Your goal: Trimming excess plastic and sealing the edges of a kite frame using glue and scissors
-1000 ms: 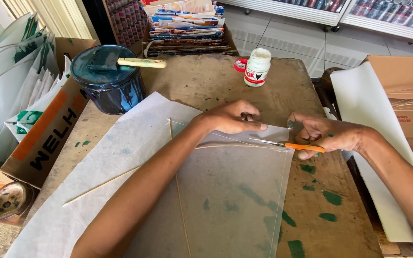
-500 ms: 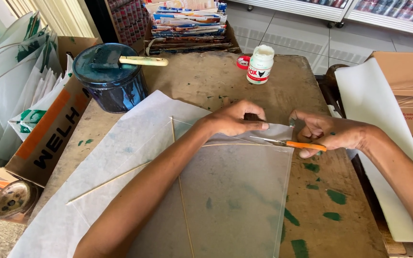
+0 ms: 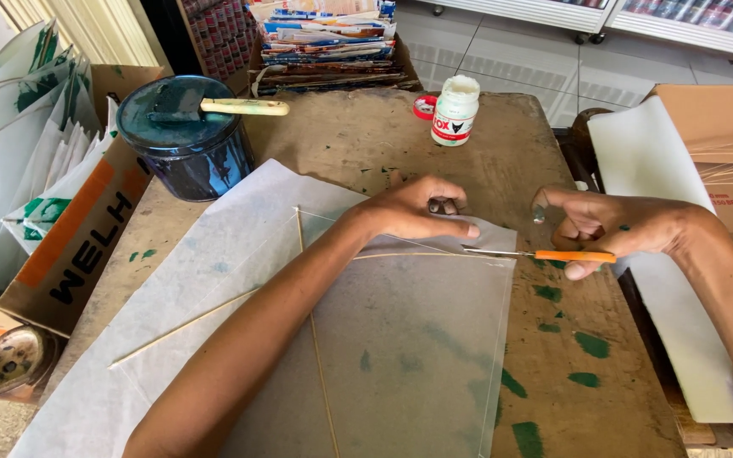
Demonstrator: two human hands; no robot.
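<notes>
My left hand (image 3: 422, 212) presses down on a sheet of thin translucent paper (image 3: 400, 356) at its far right corner. Thin wooden sticks (image 3: 316, 339) lie crossed on the paper, one running out from under that hand. My right hand (image 3: 612, 225) grips an orange-handled cutter (image 3: 545, 254) lying flat, its metal tip pointing left at the paper's edge beside my left fingers. A second white sheet (image 3: 171, 297) lies under the translucent one.
A dark blue paint bucket (image 3: 184, 140) with a brush (image 3: 222, 106) across its lid stands far left. A white glue bottle (image 3: 454, 110) and red cap (image 3: 424, 107) sit at the far edge. Cardboard boxes (image 3: 69, 246) flank the green-stained wooden table (image 3: 587, 373).
My right hand has drawn slightly to the right with the cutter. My left hand stays pressed on the paper corner.
</notes>
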